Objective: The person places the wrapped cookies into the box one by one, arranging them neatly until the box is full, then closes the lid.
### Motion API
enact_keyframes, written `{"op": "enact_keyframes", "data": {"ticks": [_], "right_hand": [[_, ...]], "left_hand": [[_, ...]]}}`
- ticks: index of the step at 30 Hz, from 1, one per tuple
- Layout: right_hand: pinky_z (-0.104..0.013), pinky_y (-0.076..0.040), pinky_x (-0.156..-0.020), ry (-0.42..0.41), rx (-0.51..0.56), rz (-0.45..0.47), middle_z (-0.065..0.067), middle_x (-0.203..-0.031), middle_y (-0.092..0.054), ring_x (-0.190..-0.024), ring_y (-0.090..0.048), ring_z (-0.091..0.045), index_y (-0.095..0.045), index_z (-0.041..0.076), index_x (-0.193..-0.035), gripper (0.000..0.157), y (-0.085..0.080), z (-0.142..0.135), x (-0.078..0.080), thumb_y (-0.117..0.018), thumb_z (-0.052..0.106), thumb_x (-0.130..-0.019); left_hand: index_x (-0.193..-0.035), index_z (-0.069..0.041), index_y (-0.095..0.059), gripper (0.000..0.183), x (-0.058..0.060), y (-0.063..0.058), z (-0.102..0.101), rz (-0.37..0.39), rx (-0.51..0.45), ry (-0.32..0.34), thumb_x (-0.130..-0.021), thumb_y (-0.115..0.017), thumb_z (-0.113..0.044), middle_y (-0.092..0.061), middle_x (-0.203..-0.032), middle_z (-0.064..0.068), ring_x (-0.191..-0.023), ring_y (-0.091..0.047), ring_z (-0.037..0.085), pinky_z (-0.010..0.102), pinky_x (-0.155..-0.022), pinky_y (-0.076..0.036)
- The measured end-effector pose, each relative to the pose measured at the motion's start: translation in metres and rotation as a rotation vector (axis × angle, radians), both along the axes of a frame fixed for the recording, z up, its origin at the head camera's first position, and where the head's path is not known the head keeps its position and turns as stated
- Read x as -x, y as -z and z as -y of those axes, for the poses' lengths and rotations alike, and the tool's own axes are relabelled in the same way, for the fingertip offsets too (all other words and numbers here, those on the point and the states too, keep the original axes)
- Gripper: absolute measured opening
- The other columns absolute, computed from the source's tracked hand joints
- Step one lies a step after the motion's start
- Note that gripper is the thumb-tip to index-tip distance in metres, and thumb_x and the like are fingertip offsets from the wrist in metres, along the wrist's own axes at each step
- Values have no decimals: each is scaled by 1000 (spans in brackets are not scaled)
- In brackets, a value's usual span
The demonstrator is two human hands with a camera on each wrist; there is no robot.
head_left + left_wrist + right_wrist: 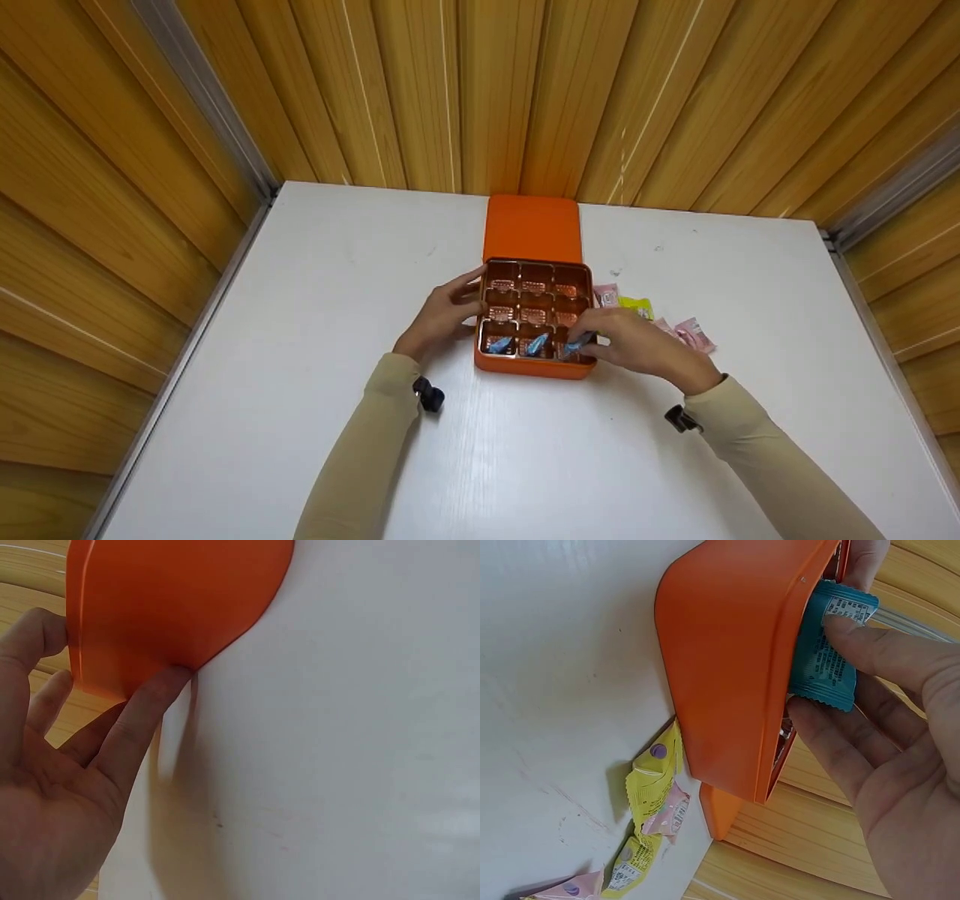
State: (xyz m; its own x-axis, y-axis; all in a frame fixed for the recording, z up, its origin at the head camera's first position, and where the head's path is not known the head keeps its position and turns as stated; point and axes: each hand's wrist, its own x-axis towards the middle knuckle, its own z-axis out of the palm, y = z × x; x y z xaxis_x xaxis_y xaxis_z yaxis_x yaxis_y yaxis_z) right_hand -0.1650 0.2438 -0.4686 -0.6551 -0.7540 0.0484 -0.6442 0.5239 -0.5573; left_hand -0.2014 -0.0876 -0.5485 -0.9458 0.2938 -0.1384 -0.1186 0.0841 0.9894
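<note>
- While a blue candy [823, 667] is pinched between the thumb and fingers of the right hand [634, 341], it is held at the near right corner of the orange box [534, 367], at the compartment there; whether the compartment's floor is touched cannot be told.
- In the near row of the brown divided tray [533, 315], the left compartment is occupied by another blue candy [499, 345] and the middle one by a third blue candy [537, 345].
- The left wall of the box is touched by the left hand [439, 311]; its fingers are spread and relaxed against the wall, not clenched.
- The box is set about midway between the left and right edges of the white desk [300, 315], toward the far edge.
- Just behind it, an orange lid [532, 227] is laid flat, reaching the desk's far edge.
- Near the box's right wall, yellow candies [654, 780] and pink candies [696, 335] are scattered on the desk, partly hidden by the right hand.
- Both forearms are covered by beige sleeves [367, 450].
- Beyond its far, left and right edges, the desk is enclosed by wood-panelled walls [495, 97].
</note>
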Motion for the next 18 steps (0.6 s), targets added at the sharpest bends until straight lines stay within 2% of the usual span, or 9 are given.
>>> {"op": "enact_keyframes", "data": {"ticks": [8, 12, 18], "right_hand": [[-45, -61, -82, -50, 41, -53, -4, -104, -75, -93, -71, -24, -77, 6, -107, 21, 8, 1, 3, -82, -6, -89], [-44, -61, -81, -61, 60, -45, -4, -103, -75, -92, -72, -24, -77, 5, -106, 20, 11, 1, 3, -81, -7, -90], [-44, -62, -83, -38, 33, -19, -4, -105, -75, -94, -71, -24, -78, 5, -108, 21, 11, 2, 3, -80, -6, -91]], "left_hand": [[-163, -25, -47, 70, 0, 0, 0, -32, -22, 16, -99, -70, -8, -55, -153, 18, -133, -60, 34, 52, -89, -61], [-163, -25, -47, 69, -1, 0, 0, -31, -19, 12, -99, -69, -7, -56, -152, 18, -132, -60, 34, 53, -90, -61], [-163, -26, -47, 69, 0, 0, 0, -38, 4, 9, -100, -69, -7, -55, -153, 17, -133, -59, 33, 52, -90, -61]]}}
